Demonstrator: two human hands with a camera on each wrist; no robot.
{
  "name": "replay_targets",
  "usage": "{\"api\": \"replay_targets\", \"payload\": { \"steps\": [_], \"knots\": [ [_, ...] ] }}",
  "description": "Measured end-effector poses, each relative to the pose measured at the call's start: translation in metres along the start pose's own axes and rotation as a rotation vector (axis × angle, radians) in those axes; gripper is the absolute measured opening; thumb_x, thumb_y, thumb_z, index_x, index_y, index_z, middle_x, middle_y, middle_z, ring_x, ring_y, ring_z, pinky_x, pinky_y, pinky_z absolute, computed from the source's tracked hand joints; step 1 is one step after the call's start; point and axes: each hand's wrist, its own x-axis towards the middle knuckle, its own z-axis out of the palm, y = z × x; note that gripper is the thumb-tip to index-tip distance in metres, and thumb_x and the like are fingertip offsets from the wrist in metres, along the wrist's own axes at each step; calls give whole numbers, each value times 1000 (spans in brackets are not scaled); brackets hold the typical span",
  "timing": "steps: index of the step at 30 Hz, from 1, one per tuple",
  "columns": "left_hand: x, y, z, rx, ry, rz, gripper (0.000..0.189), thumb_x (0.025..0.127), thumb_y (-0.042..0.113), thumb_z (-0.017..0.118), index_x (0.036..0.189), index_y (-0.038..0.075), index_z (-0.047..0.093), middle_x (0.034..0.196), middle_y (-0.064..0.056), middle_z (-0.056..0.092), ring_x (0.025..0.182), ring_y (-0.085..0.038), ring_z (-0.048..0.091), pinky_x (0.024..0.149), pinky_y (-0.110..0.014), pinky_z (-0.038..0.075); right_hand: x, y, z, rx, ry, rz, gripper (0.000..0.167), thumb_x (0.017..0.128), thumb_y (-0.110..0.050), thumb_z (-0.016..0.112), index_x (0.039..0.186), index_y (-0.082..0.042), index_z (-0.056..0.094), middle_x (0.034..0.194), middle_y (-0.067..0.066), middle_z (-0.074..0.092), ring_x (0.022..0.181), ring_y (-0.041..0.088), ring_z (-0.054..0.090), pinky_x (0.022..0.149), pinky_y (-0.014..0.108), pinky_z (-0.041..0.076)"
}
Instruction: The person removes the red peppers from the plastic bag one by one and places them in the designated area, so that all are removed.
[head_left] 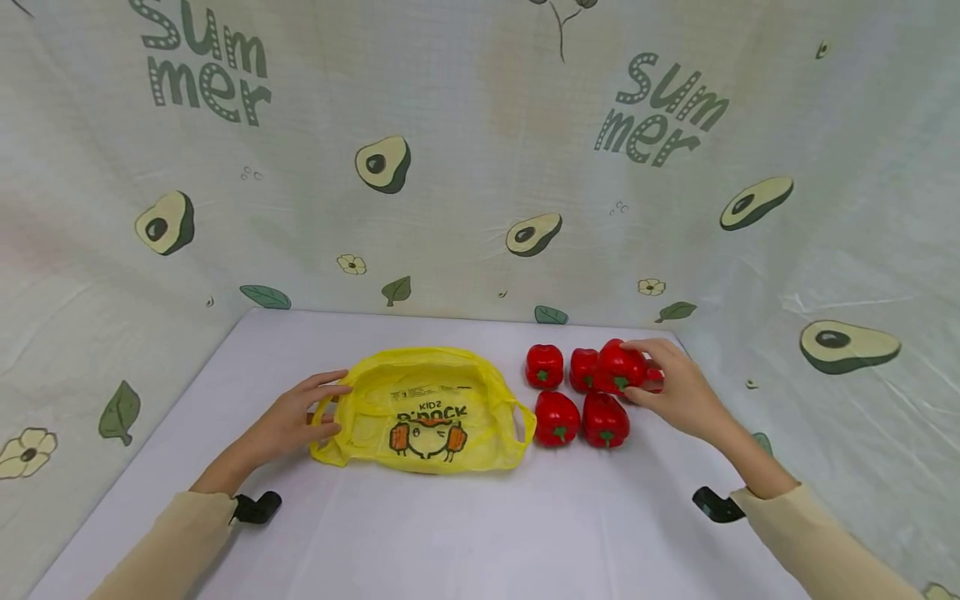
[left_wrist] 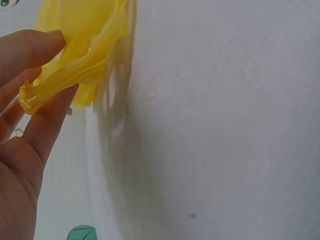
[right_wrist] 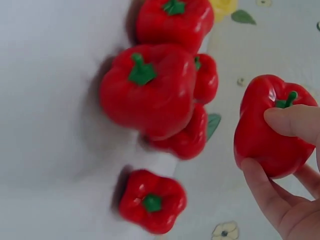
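Note:
A yellow plastic bag (head_left: 427,454) with a printed cartoon lies mouth-open on the white table, left of the peppers. At the bag's left side my left hand (head_left: 288,425) holds its handle strip (left_wrist: 62,85) between thumb and fingers. My right hand (head_left: 678,387) grips a red bell pepper (head_left: 619,365) with a green stem, raised over the others. In the right wrist view the thumb presses near the stem of this held pepper (right_wrist: 265,140), with fingers under it. Several more red bell peppers (head_left: 557,419) stand right of the bag, one partly hidden behind the right hand.
The white table (head_left: 465,533) is backed and flanked by a pale cloth (head_left: 465,108) printed with avocados, leaves and lettering. One pepper (head_left: 606,420) stands in the front row, and another (head_left: 544,367) at the back left of the group. Black wrist cameras (head_left: 257,507) sit at both cuffs.

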Motion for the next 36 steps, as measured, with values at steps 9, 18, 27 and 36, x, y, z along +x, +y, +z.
{"api": "replay_targets", "payload": {
  "steps": [9, 18, 27, 36],
  "knots": [
    [2, 1, 0, -3, 4, 3, 59, 91, 7, 84, 146, 6, 62, 168, -13, 39, 150, -46, 39, 113, -66, 43, -29, 35, -9, 2, 7, 34, 75, 77, 4, 92, 143, -6, 58, 132, 19, 60, 109, 38, 65, 74, 48, 65],
    [2, 3, -1, -2, 6, -1, 57, 91, 8, 83, 145, 6, 64, 168, -13, 39, 150, -46, 39, 112, -65, 45, -46, 55, -7, 12, -37, 57, 76, 76, 5, 92, 143, -4, 57, 134, 20, 59, 113, 38, 63, 74, 44, 66],
    [1, 3, -1, -2, 10, -3, 56, 91, 9, 84, 144, 7, 65, 168, -12, 39, 149, -45, 40, 109, -62, 49, -60, 69, 0, 9, -68, 81, 74, 77, 5, 91, 142, -4, 58, 134, 20, 60, 113, 38, 63, 74, 36, 66],
    [-1, 4, 0, -2, 7, -11, 55, 91, 9, 84, 143, 8, 66, 168, -11, 40, 149, -45, 40, 109, -61, 49, -72, 76, 5, 47, -109, 83, 73, 77, 3, 92, 142, -5, 59, 135, 19, 62, 112, 38, 64, 74, 23, 62]
  ]
}}
